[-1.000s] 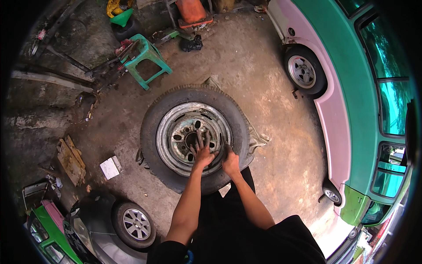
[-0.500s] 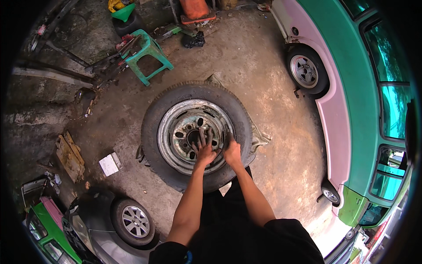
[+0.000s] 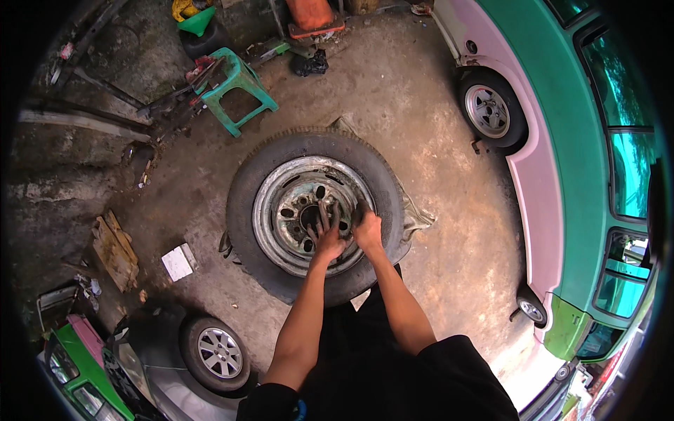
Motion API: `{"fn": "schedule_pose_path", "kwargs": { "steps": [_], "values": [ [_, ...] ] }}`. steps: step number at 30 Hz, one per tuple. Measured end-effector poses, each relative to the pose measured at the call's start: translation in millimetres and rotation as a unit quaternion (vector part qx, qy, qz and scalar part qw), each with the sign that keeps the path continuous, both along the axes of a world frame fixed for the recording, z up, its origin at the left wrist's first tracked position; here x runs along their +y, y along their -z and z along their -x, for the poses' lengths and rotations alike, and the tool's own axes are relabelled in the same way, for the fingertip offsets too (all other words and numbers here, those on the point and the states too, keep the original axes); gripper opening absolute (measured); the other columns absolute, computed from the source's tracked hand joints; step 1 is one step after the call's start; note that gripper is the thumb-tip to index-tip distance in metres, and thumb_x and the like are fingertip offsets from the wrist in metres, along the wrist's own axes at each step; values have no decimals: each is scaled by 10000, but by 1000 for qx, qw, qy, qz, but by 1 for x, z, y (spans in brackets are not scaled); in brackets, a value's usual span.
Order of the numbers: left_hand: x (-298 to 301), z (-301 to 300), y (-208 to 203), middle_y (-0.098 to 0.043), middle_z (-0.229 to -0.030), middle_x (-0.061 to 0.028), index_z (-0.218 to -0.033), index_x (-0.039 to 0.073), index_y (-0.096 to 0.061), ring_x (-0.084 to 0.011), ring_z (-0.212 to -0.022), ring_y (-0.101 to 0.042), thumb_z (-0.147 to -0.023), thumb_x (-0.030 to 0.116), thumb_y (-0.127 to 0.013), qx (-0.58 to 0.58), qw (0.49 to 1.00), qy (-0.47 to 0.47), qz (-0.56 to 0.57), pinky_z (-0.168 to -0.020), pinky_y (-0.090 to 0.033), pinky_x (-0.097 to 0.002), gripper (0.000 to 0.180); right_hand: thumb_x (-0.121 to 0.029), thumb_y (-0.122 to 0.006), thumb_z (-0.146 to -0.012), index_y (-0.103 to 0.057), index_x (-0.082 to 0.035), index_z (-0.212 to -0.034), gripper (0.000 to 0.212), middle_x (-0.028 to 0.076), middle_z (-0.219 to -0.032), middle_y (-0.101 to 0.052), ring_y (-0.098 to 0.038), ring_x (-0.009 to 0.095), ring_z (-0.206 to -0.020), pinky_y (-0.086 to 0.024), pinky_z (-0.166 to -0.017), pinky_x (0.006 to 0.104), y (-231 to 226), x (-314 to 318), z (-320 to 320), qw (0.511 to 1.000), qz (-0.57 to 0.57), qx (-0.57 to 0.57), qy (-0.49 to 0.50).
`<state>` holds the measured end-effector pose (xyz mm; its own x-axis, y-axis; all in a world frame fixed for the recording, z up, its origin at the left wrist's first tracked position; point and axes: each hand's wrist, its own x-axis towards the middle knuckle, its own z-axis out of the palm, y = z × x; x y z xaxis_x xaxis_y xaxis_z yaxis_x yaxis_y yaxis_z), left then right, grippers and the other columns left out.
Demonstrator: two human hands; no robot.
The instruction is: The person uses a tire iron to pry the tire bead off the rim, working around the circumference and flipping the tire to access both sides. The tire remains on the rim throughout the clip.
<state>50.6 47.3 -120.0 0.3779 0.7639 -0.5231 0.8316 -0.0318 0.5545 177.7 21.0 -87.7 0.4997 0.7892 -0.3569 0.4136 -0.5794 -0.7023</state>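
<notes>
In front of me lies a black tire [image 3: 244, 186] on its side, with a worn, scuffed silver wheel rim [image 3: 265, 210] fitted in it. My left hand [image 3: 327, 237] rests on the rim's centre disc, fingers stretched out and spread beside the dark hub hole. My right hand [image 3: 368, 230] is closed at the right inner wall of the rim, fingers bent down. Something dark shows at its fingertips, but I cannot make out what it is. A grey-green cloth [image 3: 419, 216] sticks out from beneath the tire.
A green plastic stool [image 3: 246, 88] stands at the far left, near an orange cone [image 3: 312, 17]. A pink and green van [image 3: 537, 203] runs along the right. At lower left are a car wheel [image 3: 217, 352], a white piece [image 3: 178, 262] and wooden boards [image 3: 116, 251].
My right hand has shifted slightly up and to the left along the rim's inner wall. The left hand stays spread in nearly the same place.
</notes>
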Motion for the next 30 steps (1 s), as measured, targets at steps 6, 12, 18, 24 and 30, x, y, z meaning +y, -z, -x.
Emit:
{"fn": "schedule_pose_path", "kwargs": {
  "steps": [6, 12, 18, 24, 30],
  "values": [
    [1, -2, 0, 165, -1601, -131, -1551, 300, 17, -439, -1455, -76, -799, 338, -717, 27, 1000, 8, 13, -1102, -47, -678, 1052, -21, -565, -792, -508, -43, -1326, 538, 306, -1095, -615, -583, 465, -1048, -473, -909, 507, -2, -20, -1, 999, -40, 2, -9],
    [3, -3, -5, 184, -1598, -124, -1550, 309, 23, -450, -1446, -118, -797, 316, -715, 31, 999, 11, 7, -1112, -56, -660, 1054, -31, -510, -858, -575, 23, -1226, 378, 308, -1094, -615, -581, 437, -1079, -478, -914, 478, -7, -14, -2, 1000, 2, 3, 10],
    [1, -3, -7, 176, -1600, -128, -1551, 300, 23, -446, -1451, -103, -772, 224, -698, 36, 999, 7, 9, -1117, -59, -652, 1064, -24, -507, -856, -581, 19, -1224, 378, 302, -1091, -619, -591, 421, -1080, -486, -914, 460, -5, -16, -4, 999, -42, -5, -7],
    [0, -2, -4, 156, -1601, -148, -1552, 293, 16, -433, -1458, -78, -785, 282, -710, 18, 1000, 2, -2, -1103, -53, -667, 1056, -3, -517, -810, -569, 5, -1249, 441, 294, -1098, -626, -593, 418, -1087, -484, -936, 453, 1, -26, -1, 1000, 8, -7, 1],
    [0, -3, -4, 169, -1601, -125, -1550, 304, 22, -438, -1454, -94, -776, 372, -738, 31, 999, 5, -5, -1109, -54, -662, 1087, -18, -549, -782, -533, -47, -1294, 512, 335, -1010, -618, -591, 487, -997, -478, -882, 531, 9, -5, -6, 999, -34, -22, -32]
  ]
}}
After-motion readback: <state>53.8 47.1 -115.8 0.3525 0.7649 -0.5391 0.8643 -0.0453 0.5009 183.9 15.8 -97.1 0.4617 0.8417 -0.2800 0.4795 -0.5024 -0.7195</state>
